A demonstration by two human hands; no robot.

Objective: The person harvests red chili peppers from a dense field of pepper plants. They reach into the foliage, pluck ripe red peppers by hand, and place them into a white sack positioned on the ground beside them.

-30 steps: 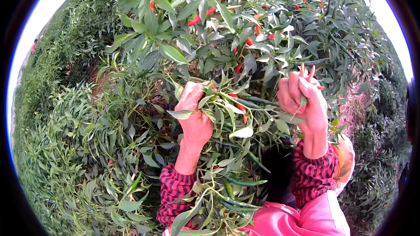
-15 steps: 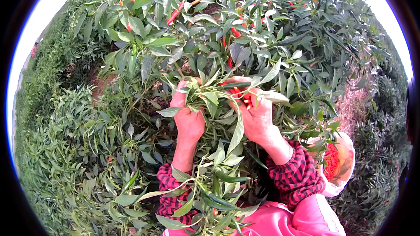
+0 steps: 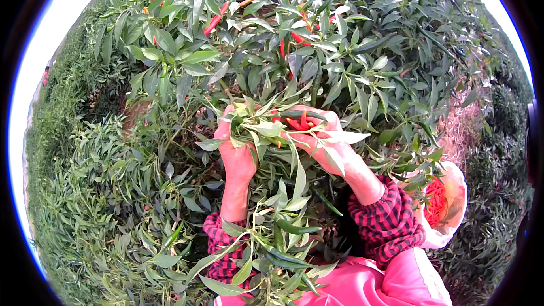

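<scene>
Both hands are in among the leaves of a chili plant [image 3: 266, 130] at the middle of the view. My left hand [image 3: 233, 150] is closed around a leafy stem, its fingertips partly hidden by leaves. Close beside it, my right hand [image 3: 323, 139] is curled around several red chilies [image 3: 303, 123], whose tips show between thumb and fingers. A green chili [image 3: 303, 114] lies across the fingers of my right hand. More green chilies [image 3: 297, 229] hang from the branch between my forearms.
At the right, next to my elbow, is a pale bag or bucket [image 3: 457, 192] with red chilies [image 3: 435, 201] inside. Red chilies [image 3: 216, 18] hang on the plants ahead. Dense rows spread left and right, with bare soil [image 3: 453, 130] along the right. A distant person [image 3: 45, 76] stands far left.
My right hand has moved left, nearer my left hand, and has turned so the red chilies in it show more. My left hand has shifted slightly left, still on the stem.
</scene>
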